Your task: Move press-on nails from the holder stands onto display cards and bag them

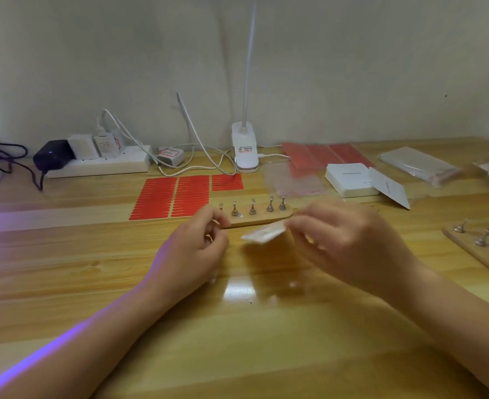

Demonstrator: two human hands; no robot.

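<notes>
A wooden holder base (266,218) lies in the middle of the table with several small metal stands (252,208) upright on it. My right hand (349,243) pinches a pale display card (264,232), blurred, just in front of the base. My left hand (200,243) hovers by the base's left end with thumb and fingers pinched together; whether a nail sits between them is too small to tell. Sheets of red adhesive strips (174,197) lie behind the base on the left.
A stack of white cards (349,180) and clear bags (418,165) sit at the back right. A second wooden base with metal stands (488,243) lies at the right edge. A clip lamp (244,151), a power strip (99,165) and cables line the wall.
</notes>
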